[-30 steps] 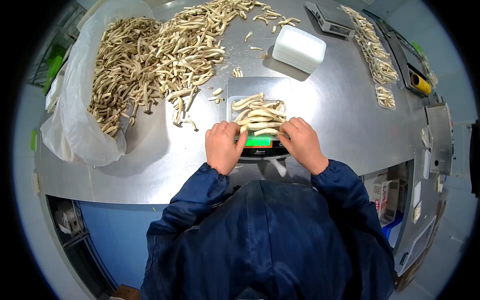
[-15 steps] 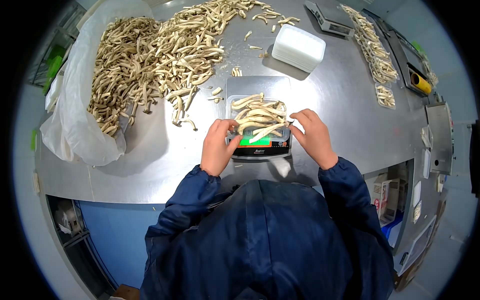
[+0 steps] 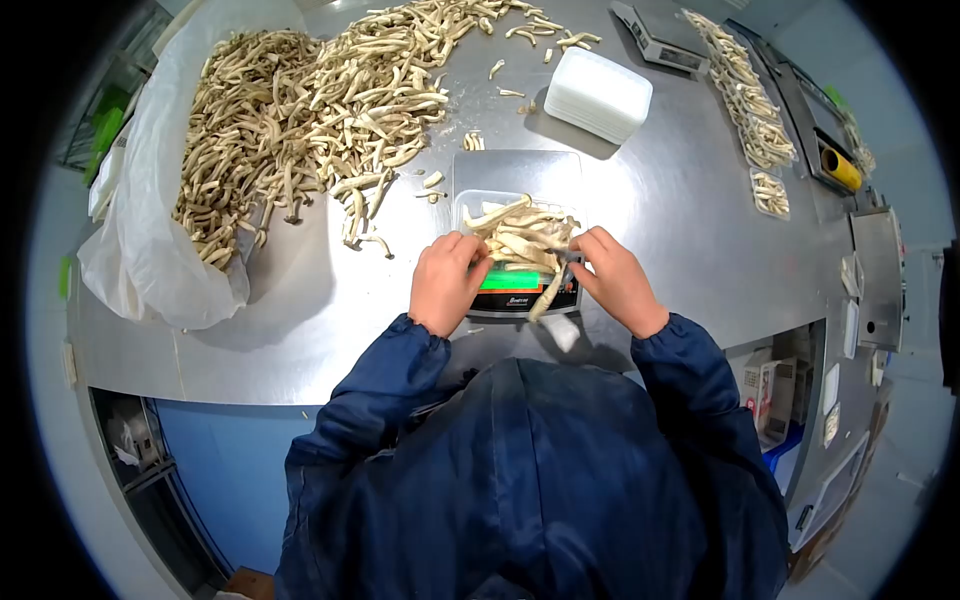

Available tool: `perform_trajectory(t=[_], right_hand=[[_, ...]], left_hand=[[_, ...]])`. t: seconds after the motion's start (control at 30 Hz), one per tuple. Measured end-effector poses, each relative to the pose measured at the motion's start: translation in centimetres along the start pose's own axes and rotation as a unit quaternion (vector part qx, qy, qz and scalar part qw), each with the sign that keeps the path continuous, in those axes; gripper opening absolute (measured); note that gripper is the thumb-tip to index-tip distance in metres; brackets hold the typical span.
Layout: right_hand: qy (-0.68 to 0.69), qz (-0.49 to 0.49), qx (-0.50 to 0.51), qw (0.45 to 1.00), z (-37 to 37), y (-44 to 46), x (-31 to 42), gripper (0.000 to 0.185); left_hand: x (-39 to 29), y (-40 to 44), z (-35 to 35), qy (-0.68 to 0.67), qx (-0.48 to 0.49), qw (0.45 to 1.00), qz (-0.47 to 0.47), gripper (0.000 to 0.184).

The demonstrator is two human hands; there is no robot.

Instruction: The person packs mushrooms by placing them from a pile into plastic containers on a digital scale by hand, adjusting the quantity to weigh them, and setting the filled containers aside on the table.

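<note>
A clear plastic tray (image 3: 466, 204) of long pale mushrooms (image 3: 525, 246) rests on a digital scale (image 3: 515, 168) with a lit green display. My left hand (image 3: 446, 283) is at the tray's left side, its fingers closed on the ends of mushrooms there. At the right side, my right hand (image 3: 617, 284) has thumb and fingers pinched on a mushroom (image 3: 547, 297) that slants down over the tray's front edge, in front of the scale's panel. My fingertips partly hide what they grip. A crumpled white scrap (image 3: 562, 333) lies below the scale.
A large mushroom heap (image 3: 290, 130) spills from a translucent plastic bag (image 3: 140, 250) on the left of the steel table (image 3: 700, 260). A stack of white trays (image 3: 598, 95) stands behind the scale. Filled mushroom trays (image 3: 768, 140) line the right side, near a second scale (image 3: 660, 40).
Both hands have moved slightly inward over the tray. The mushrooms inside have shifted, and one now slants down over the front edge near my right hand.
</note>
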State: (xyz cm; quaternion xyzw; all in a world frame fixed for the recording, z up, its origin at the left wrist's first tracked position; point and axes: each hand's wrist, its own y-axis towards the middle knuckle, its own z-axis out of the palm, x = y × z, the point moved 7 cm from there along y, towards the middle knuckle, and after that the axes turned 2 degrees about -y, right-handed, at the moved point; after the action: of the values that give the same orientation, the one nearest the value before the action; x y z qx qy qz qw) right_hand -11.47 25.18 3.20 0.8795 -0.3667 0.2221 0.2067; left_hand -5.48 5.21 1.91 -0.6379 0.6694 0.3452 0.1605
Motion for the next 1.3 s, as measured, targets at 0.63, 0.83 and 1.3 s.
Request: perform_trajectory(t=[0.63, 0.83, 1.3], right_hand=[[0.001, 0.015, -0.006, 1.000, 0.2, 5.4, -2.1, 0.017], [0.029, 0.047, -0.014, 0.998, -2.1, 2.3, -0.1, 0.013], [0.019, 0.023, 0.298, 0.954, 10.4, -10.2, 1.7, 0.030]], left_hand=[[1.5, 4.7, -0.5, -0.037, 0.037, 0.996, -0.070, 0.013], [2.2, 0.7, -3.1, -0.110, -0.022, 0.989, -0.098, 0.010], [2.7, -12.7, 8.5, -0.196, 0.373, 0.904, -0.069, 0.036]])
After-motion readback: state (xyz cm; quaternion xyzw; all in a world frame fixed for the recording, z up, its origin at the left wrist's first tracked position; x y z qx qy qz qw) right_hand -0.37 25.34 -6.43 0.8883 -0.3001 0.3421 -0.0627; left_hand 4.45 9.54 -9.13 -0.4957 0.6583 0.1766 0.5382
